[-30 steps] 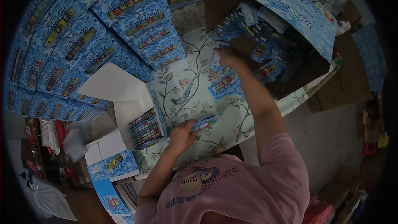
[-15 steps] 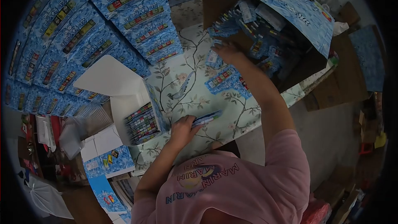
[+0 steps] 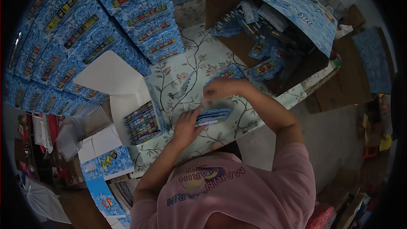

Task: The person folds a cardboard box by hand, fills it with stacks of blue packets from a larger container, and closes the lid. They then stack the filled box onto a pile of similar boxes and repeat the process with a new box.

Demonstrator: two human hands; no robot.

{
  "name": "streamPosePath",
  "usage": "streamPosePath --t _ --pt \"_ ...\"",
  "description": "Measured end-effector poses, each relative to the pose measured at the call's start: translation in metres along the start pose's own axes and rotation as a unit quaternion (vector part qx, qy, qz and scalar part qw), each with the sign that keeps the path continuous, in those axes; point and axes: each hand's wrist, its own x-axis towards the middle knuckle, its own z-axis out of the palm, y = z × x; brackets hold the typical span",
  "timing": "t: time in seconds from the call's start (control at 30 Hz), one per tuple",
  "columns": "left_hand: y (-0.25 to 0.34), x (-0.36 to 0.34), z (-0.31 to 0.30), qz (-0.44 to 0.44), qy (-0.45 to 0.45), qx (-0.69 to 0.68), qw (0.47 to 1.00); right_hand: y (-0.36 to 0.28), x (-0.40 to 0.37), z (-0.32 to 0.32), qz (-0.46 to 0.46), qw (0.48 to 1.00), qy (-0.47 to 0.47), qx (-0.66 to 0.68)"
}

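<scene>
My left hand [image 3: 186, 127] holds the left end of a small stack of blue sachets [image 3: 215, 116], low over the table's front. Just above it, my right hand [image 3: 222, 89] is curled, fingertips pointing down close to the left fingers. Motion blurs those fingertips, and I cannot make out what is in them. Partly behind the right hand lies a blue sachet strip [image 3: 231, 72] on the flowered tablecloth [image 3: 169, 82]. To the left, an open white-lined carton [image 3: 111, 76] holds rows of packed sachets [image 3: 143, 123].
A large cardboard box [image 3: 222, 4] lies on its side at the back right, with loose sachets [image 3: 265, 46] inside. Stacked blue printed cartons [image 3: 144, 17] fill the back left. Flattened cartons [image 3: 108, 161] and clear plastic trays [image 3: 91, 121] are at the lower left.
My right hand has come from the big box's mouth toward my left hand. The sachet it touched there is gone from that spot. The stack at my left hand looks wider and more fanned.
</scene>
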Motion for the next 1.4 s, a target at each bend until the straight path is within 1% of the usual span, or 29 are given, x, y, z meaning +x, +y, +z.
streamPosePath --t 0.07,0.2,0.27,0.3,0.33,0.37,0.4,0.47,0.53,0.6,0.63,0.7,0.73,0.77,0.8,0.83,0.87,0.9,0.93,0.97,1.0,1.03,1.1,1.17,1.2,1.23,1.27,1.3,1.4 --pt "-0.005 -0.003 0.004 -0.086 -0.147 -0.12 0.978 0.045 0.004 -0.004 0.045 0.937 0.314 -0.144" --pt "-0.002 -0.006 0.001 -0.077 -0.103 -0.11 0.986 0.075 0.009 -0.005 0.108 0.926 0.26 -0.25" --pt "0.002 -0.011 0.0 -0.24 -0.154 -0.164 0.944 0.073 0.002 -0.008 0.093 0.949 0.259 -0.155" --pt "0.003 -0.012 0.004 -0.239 -0.154 -0.165 0.944 0.066 -0.002 -0.008 0.094 0.949 0.258 -0.155" --pt "0.004 -0.013 0.012 -0.309 -0.069 -0.393 0.863 0.055 -0.007 -0.006 0.103 0.941 0.314 0.078" --pt "0.007 -0.016 0.018 -0.36 0.018 -0.594 0.72 0.046 -0.011 0.003 0.109 0.877 0.351 0.308" --pt "0.011 -0.015 0.017 -0.361 0.014 -0.597 0.716 0.038 -0.009 0.02 0.115 0.876 0.351 0.309" --pt "0.016 0.0 0.01 -0.393 0.057 -0.706 0.586 0.015 0.004 0.061 -0.02 0.715 0.454 0.531" --pt "0.013 0.003 0.02 -0.37 0.075 -0.709 0.596 -0.002 0.016 0.095 0.032 0.67 0.448 0.591" --pt "0.014 0.005 0.023 -0.35 0.1 -0.601 0.712 -0.009 0.023 0.111 0.017 0.632 0.458 0.625" --pt "0.011 0.004 0.027 -0.35 0.097 -0.602 0.712 -0.011 0.023 0.115 -0.001 0.594 0.461 0.659" --pt "0.005 0.007 0.032 -0.201 0.189 -0.318 0.907 -0.02 0.016 0.11 0.001 0.573 0.454 0.682" --pt "0.005 0.008 0.028 -0.2 0.19 -0.317 0.907 -0.024 0.013 0.106 0.003 0.554 0.443 0.705" --pt "0.005 0.008 0.023 -0.285 0.119 -0.47 0.827 -0.018 0.01 0.101 0.002 0.556 0.441 0.704" --pt "0.005 0.008 0.017 -0.358 0.045 -0.603 0.712 -0.002 0.003 0.091 0.035 0.615 0.42 0.666" --pt "0.002 0.006 0.015 -0.359 0.048 -0.602 0.712 0.016 -0.005 0.08 0.068 0.67 0.397 0.623" --pt "-0.003 0.005 0.013 -0.338 0.033 -0.559 0.756 0.038 -0.015 0.066 0.136 0.77 0.489 0.385" --pt "-0.006 0.005 0.012 -0.317 0.016 -0.515 0.797 0.058 -0.025 0.052 0.195 0.808 0.543 0.117" --pt "-0.009 0.006 0.005 -0.317 0.016 -0.516 0.796 0.066 -0.034 0.038 0.291 0.816 0.499 0.028" --pt "-0.01 0.009 -0.006 -0.256 -0.021 -0.367 0.894 0.069 -0.041 0.026 0.382 0.808 0.445 -0.062" --pt "-0.01 0.011 -0.013 -0.187 -0.058 -0.204 0.959 0.07 -0.042 0.022 0.381 0.809 0.443 -0.062" --pt "-0.009 0.012 -0.014 -0.19 -0.057 -0.203 0.959 0.07 -0.041 0.02 0.396 0.815 0.414 -0.087" --pt "-0.002 0.015 -0.012 -0.076 -0.07 -0.099 0.99 0.076 -0.032 0.01 0.406 0.821 0.384 -0.113" --pt "0.002 0.011 -0.001 -0.087 -0.084 -0.101 0.988 0.092 -0.018 0.007 0.359 0.859 0.325 0.167" --pt "0.007 0.012 0.001 -0.092 -0.096 -0.103 0.986 0.093 -0.013 0.01 0.358 0.86 0.323 0.167" --pt "0.011 0.013 0.002 -0.095 -0.096 -0.103 0.985 0.095 -0.008 0.012 0.183 0.803 0.462 0.329" --pt "0.014 0.014 0.002 -0.091 -0.119 -0.091 0.985 0.097 -0.004 0.015 -0.005 0.682 0.564 0.465" --pt "0.018 0.014 0.0 -0.089 -0.144 -0.079 0.982 0.081 -0.01 0.012 -0.075 0.625 0.596 0.499" --pt "0.018 0.015 -0.003 -0.076 -0.177 -0.102 0.976 0.051 -0.022 0.026 -0.09 0.596 0.502 0.62"
